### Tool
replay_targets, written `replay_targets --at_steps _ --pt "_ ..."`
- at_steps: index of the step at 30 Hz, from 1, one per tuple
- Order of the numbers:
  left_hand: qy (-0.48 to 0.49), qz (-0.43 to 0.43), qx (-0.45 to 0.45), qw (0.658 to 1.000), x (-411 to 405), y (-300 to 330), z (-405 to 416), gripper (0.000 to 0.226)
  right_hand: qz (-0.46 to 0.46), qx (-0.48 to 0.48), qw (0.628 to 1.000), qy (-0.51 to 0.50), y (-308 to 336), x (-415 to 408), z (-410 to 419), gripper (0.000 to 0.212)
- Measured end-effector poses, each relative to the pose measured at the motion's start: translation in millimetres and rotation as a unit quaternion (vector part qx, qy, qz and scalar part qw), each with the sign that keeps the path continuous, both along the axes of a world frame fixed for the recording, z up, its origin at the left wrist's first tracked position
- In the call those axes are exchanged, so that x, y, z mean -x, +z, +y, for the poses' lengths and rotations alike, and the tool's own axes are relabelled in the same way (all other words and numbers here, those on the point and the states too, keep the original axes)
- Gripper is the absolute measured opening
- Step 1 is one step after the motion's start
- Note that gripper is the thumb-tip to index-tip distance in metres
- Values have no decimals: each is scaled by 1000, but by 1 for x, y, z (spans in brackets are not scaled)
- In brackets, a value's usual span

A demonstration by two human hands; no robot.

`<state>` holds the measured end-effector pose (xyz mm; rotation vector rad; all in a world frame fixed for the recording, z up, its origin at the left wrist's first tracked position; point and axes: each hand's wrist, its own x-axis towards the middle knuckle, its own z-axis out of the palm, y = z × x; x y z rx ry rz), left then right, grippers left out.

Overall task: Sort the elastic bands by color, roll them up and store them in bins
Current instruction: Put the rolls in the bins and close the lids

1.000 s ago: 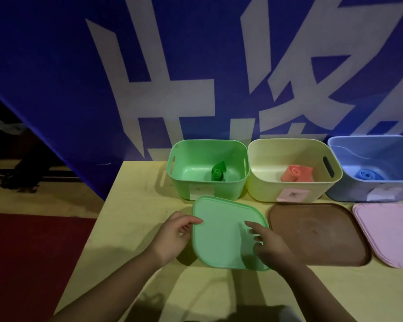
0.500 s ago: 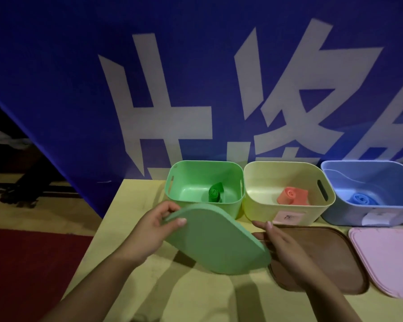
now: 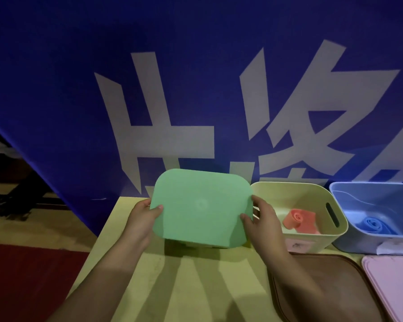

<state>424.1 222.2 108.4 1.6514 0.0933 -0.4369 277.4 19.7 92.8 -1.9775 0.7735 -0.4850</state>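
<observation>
Green lid (image 3: 201,206) is pinched at its side edges by your left hand (image 3: 141,220) and right hand (image 3: 263,223), both grips holding it tilted over the bin at the table's back-left, likely to seat it squarely.

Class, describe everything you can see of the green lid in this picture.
The green lid is a smooth, matte, plastic-looking square with rounded corners and a faint round mark at its centre. It is held off the table, tilted towards the camera, hiding the bin behind it. The left hand and right hand grip its side edges, thumbs on its face.
</observation>
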Motion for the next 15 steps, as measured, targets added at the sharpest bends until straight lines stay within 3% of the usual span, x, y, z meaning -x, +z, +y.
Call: replay_targets --at_steps 7,11,15 --pt "-62 -16 -153 986 -33 -26 -27 32 138 87 986 22 0 -42 -20 49" --pt "-63 70 -96 991 -42 -38 -28 36 169 112 979 30 -6 -51 -23 45" --pt "-56 97 -75 991 -48 -44 -24 40 203 149 968 24 -17 -54 -21 43"
